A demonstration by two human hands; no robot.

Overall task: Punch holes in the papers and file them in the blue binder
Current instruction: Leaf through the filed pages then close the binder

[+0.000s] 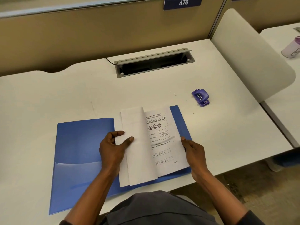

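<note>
White desk (65, 95) fronted by a tan partition (81, 38) with a blue sign reading 476 (183, 3). Open cable tray (154, 64) set into the desk near the back, and a thin black cable (109, 60) runs in from its left. Blue binder (81, 143) lies open flat at the desk's near edge, with an inner pocket on its left cover. Papers (162, 143) sit on the binder's right half and run over the fold. The printed sheet faces up, showing cupcake drawings and number boxes. The left part of the stack is curled over, blank side up.

Left hand (112, 150) pinches those curled-over sheets at their left edge, thumb on top and fingers bent round the edge. Right hand (195, 153) is at the stack's right edge with the thumb tip touching it. Its other fingers are hidden below, so I cannot tell if it pinches or only steadies.

Purple hole punch (201, 97) stands on the desk to the back right of the binder, apart from it and untouched. White divider panel (251, 54) rises along the desk's right side. Purple-lidded cup (291, 47) sits on the next desk beyond it.
</note>
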